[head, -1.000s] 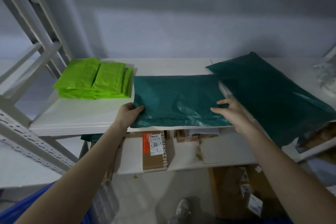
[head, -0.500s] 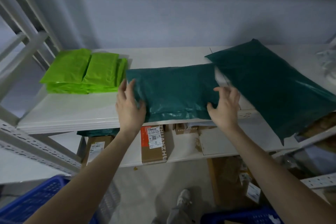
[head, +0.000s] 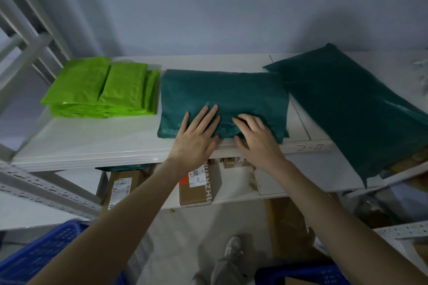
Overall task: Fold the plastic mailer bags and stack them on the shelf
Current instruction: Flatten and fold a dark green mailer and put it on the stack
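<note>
**Dark green mailer stack pressed flat on shelf**

Dark green folded mailer stack (head: 222, 97) lies on the white shelf (head: 92, 143), at its front edge. Left hand (head: 196, 139) and right hand (head: 257, 139) rest flat on the stack's near edge, fingers extended, gripping nothing. Lime green mailer stack (head: 102, 90) sits just left of it; unfolded dark green mailers (head: 356, 109) lie right.

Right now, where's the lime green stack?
Head view: lime green stack lies on the shelf, left end, just left of the folded dark green mailer.
</note>
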Demonstrator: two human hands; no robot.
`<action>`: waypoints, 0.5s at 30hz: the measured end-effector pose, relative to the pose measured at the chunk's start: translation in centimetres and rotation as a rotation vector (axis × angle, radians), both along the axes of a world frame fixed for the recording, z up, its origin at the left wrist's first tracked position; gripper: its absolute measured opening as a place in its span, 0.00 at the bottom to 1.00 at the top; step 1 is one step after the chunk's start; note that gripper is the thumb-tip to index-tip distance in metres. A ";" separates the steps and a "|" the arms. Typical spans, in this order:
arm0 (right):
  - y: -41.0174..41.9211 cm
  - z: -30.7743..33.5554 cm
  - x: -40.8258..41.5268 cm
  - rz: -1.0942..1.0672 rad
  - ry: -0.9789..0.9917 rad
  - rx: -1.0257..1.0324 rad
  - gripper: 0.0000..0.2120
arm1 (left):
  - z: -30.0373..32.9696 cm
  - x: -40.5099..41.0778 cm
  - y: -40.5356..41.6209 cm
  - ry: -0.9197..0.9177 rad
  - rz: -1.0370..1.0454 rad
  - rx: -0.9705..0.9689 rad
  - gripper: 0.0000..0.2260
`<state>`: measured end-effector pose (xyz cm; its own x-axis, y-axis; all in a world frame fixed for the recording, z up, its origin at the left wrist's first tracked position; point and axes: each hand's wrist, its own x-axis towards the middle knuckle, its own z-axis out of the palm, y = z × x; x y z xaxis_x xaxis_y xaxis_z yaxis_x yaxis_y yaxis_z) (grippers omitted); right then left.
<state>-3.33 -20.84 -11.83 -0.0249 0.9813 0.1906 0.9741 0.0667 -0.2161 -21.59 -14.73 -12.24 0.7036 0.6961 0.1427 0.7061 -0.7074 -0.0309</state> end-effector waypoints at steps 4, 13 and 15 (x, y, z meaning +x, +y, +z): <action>2.1 0.0 0.6 0.004 -0.011 -0.084 0.25 | 0.2 1.1 2.3 0.110 0.019 -0.017 0.32; 6.0 -0.3 1.8 -0.045 -0.072 -0.205 0.26 | -0.1 2.7 5.6 0.090 0.029 0.016 0.26; 6.4 -0.3 1.4 -0.078 -0.121 -0.133 0.23 | -0.2 3.1 5.4 0.047 0.043 0.050 0.23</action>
<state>-1.95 -14.45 -12.18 0.0375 0.9975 0.0597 0.9946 -0.0315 -0.0993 -18.46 -9.37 -12.44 0.6801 0.7185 0.1453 0.7326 -0.6733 -0.0997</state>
